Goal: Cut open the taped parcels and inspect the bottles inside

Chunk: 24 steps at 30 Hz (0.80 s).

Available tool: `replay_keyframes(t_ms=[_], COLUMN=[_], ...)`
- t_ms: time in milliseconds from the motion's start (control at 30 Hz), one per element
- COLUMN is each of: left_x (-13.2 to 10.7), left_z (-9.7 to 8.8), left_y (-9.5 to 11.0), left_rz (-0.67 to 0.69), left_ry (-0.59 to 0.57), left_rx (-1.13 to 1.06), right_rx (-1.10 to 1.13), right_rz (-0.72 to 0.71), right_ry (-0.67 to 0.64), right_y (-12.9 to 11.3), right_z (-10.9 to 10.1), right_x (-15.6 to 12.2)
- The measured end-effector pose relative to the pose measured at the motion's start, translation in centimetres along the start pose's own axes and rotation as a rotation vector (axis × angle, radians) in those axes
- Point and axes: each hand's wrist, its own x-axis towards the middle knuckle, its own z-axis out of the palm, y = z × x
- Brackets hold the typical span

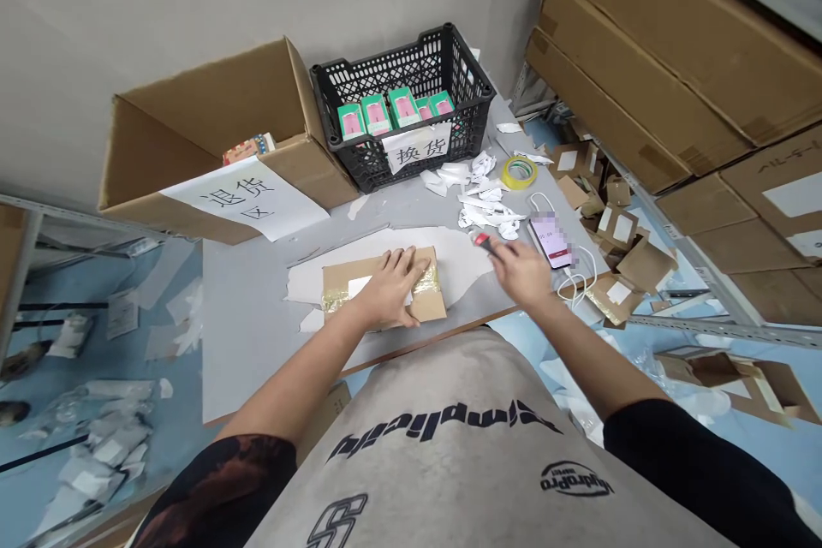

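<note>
A small cardboard box (428, 306) with clear yellowish tape at both ends lies on a pale torn sheet (462, 253) on the table. My left hand (390, 287) grips this box from above, fingers spread over its top and the thumb by the near edge; the palm partly covers a white label (358, 286). To the right of the box, my right hand (521, 272) is closed around a red and black utility knife (483, 243). The knife's tip points left and is apart from the box. Whether its blade is out is too small to tell.
Behind stand an open carton (211, 116) with a paper sign and a black crate (411, 60) holding green-and-pink boxes. Crumpled paper (488, 210), a yellow tape roll (519, 172) and a cabled phone (550, 238) lie rightward. Opened boxes litter the right-hand floor.
</note>
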Motion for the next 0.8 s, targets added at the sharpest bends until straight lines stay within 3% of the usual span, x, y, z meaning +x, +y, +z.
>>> replay_keyframes(t_ms=[67,233,400,600,800], left_x=[0.0,0.3,0.3,0.4,0.3], left_z=[0.1,-0.2,-0.4,0.0,0.0], left_y=[0.0,0.0,0.2,-0.2,-0.3], left_rz=[-0.006,-0.011,0.000,0.005,0.018], left_ry=[0.001,-0.005,0.022,0.015,0.000], left_rx=[-0.002,0.002,0.015,0.013,-0.002], right_rx=[0.001,0.052,0.134,0.220,0.161], right_rz=[0.000,-0.246,-0.321,-0.370,-0.323], right_ry=[-0.006,-0.190,-0.241,-0.255,-0.217], right_y=[1.1,0.4,-1.2,-1.1,-2.2], right_z=[-1.3,-2.9,-1.9,-0.6,0.0], right_x=[1.0,0.2,-1.5,-1.7,-1.9])
